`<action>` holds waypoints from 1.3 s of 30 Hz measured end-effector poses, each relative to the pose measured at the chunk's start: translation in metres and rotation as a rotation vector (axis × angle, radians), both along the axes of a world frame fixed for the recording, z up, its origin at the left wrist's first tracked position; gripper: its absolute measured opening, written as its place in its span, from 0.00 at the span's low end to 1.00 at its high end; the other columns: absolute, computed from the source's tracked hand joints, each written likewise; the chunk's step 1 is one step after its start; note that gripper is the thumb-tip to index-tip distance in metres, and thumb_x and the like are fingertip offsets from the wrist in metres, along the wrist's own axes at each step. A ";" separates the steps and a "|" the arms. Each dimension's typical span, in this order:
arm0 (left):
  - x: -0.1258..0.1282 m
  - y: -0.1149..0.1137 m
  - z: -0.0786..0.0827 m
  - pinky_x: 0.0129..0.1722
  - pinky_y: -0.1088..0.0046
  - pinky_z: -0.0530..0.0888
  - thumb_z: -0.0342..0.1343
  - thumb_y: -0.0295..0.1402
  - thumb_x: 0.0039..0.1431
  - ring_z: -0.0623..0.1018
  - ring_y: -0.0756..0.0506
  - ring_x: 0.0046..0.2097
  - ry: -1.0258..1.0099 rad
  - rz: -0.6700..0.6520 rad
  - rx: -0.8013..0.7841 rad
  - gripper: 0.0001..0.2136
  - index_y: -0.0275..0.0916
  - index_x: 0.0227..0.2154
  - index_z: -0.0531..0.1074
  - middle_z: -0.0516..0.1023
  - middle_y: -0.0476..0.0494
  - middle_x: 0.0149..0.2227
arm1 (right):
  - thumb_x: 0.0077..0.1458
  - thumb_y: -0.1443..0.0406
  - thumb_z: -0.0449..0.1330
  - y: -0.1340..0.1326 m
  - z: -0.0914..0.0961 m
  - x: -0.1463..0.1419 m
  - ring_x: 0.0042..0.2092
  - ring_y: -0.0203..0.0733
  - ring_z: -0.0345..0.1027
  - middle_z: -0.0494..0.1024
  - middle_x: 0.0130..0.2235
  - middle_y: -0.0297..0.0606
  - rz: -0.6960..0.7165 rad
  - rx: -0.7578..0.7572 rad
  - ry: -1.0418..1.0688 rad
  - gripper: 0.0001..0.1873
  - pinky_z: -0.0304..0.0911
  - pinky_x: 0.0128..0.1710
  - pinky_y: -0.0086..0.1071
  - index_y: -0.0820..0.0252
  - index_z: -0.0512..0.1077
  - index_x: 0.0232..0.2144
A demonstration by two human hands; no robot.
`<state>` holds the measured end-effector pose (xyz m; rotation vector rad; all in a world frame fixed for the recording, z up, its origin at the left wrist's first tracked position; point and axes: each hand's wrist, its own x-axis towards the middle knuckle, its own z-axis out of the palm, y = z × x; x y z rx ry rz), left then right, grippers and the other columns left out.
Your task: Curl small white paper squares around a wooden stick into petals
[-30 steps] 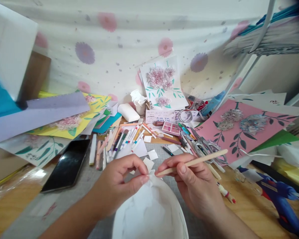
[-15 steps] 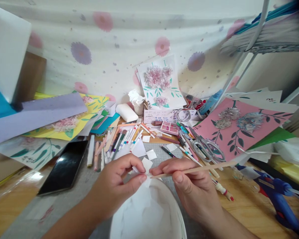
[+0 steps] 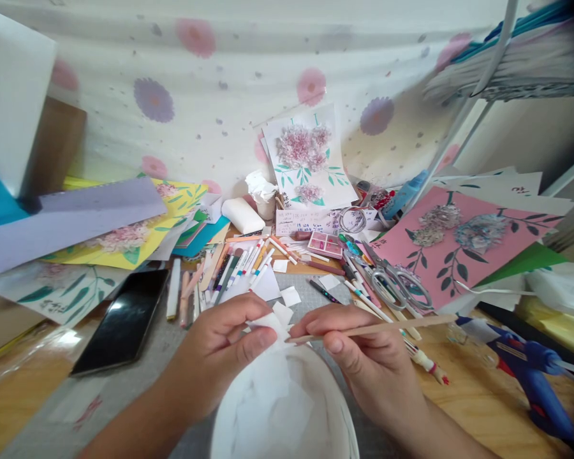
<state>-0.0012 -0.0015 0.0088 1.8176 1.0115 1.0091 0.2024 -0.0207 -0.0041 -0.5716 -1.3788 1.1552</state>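
My left hand pinches a small white paper scrap between thumb and fingers, just above a white bowl at the bottom centre. My right hand grips a thin wooden stick that lies nearly level, its left tip touching the scrap. Loose white paper pieces lie inside the bowl. Both hands hover close together over the bowl's far rim.
A black phone lies at the left. Pens and markers spread behind the hands, scissors to the right, a blue glue gun at far right. Flower cards, a pink one and a white one, crowd the back.
The stick in my right hand has dropped from a raised tilt to nearly level. The left hand's pinch has shifted slightly on the paper scrap.
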 end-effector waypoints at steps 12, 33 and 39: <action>0.004 -0.001 -0.001 0.31 0.76 0.67 0.59 0.23 0.55 0.74 0.50 0.30 0.018 -0.016 0.209 0.06 0.41 0.27 0.76 0.75 0.52 0.25 | 0.61 0.62 0.61 -0.003 -0.001 0.001 0.45 0.47 0.77 0.84 0.41 0.38 0.023 0.020 0.069 0.08 0.72 0.45 0.41 0.47 0.80 0.41; 0.001 0.001 -0.004 0.37 0.75 0.73 0.58 0.26 0.61 0.79 0.47 0.35 -0.068 -0.143 0.145 0.06 0.43 0.33 0.78 0.80 0.49 0.32 | 0.62 0.62 0.61 -0.001 -0.004 0.002 0.44 0.46 0.77 0.85 0.39 0.36 -0.003 0.089 0.108 0.09 0.71 0.47 0.41 0.47 0.80 0.42; 0.001 0.002 -0.006 0.36 0.74 0.73 0.59 0.28 0.61 0.80 0.47 0.35 -0.043 -0.169 0.182 0.05 0.44 0.34 0.79 0.81 0.48 0.32 | 0.62 0.63 0.61 -0.002 -0.003 0.002 0.45 0.45 0.77 0.85 0.40 0.37 0.018 0.074 0.079 0.09 0.71 0.48 0.41 0.49 0.80 0.42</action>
